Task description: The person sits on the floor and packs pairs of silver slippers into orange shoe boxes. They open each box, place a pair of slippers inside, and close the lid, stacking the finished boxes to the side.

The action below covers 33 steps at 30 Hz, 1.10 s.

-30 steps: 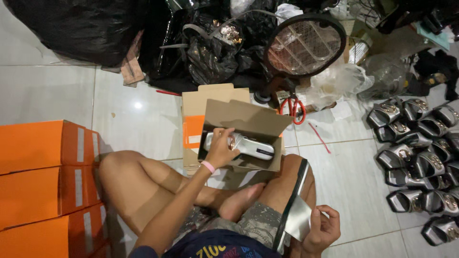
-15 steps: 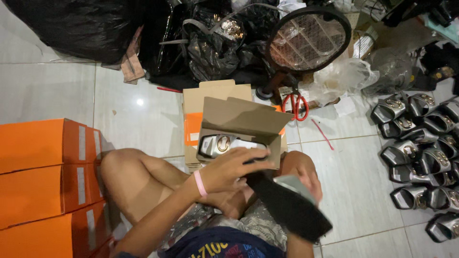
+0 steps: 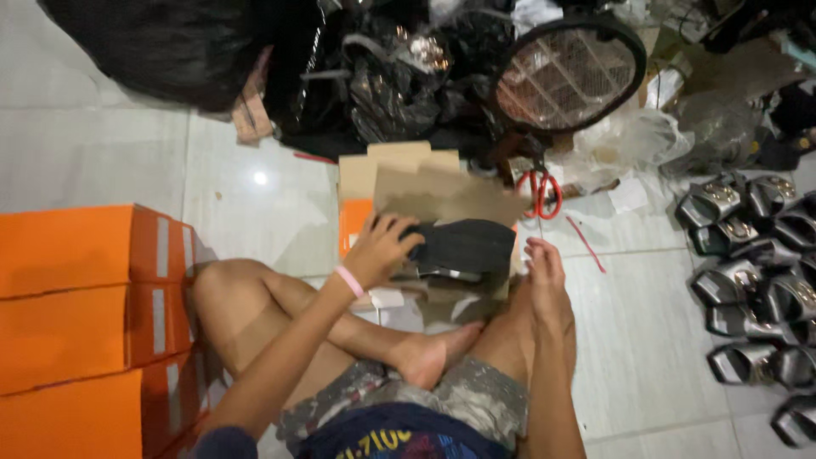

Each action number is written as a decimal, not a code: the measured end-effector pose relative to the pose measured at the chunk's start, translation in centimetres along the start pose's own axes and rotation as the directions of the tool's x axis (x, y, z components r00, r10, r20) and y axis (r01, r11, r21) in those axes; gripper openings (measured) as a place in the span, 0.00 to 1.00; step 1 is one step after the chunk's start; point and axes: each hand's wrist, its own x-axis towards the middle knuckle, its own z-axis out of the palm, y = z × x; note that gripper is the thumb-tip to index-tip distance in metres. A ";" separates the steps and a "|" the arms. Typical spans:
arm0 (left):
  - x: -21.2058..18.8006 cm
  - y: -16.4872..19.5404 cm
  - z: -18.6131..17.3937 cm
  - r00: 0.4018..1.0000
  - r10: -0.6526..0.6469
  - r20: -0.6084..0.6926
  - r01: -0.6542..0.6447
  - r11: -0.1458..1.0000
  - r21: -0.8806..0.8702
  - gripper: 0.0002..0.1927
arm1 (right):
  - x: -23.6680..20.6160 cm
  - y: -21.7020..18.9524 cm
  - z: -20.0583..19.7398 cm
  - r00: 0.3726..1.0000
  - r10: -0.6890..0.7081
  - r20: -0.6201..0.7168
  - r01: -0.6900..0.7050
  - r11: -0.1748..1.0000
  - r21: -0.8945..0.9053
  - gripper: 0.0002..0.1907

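Over the open cardboard box [image 3: 442, 191], the left hand [image 3: 382, 248] presses a black sandal [image 3: 463, 245], its grip closed on it. Beside the box, the right hand [image 3: 544, 285] rests open.

We have one view only, from a camera on the head, looking steeply down over our crossed legs to the tiled floor [image 3: 255, 195]. It sits close: our lap fills six o'clock, the orange boxes [image 3: 85, 323] lie at nine, the sandals [image 3: 756, 280] at three, the black bags [image 3: 170, 42] toward eleven.
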 end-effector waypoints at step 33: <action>1.8 -0.1 3.1 0.968 -0.241 0.067 0.239 0.970 0.046 0.27 | 0.9 -3.5 1.6 0.987 -0.059 0.149 0.147 0.705 -0.694 0.18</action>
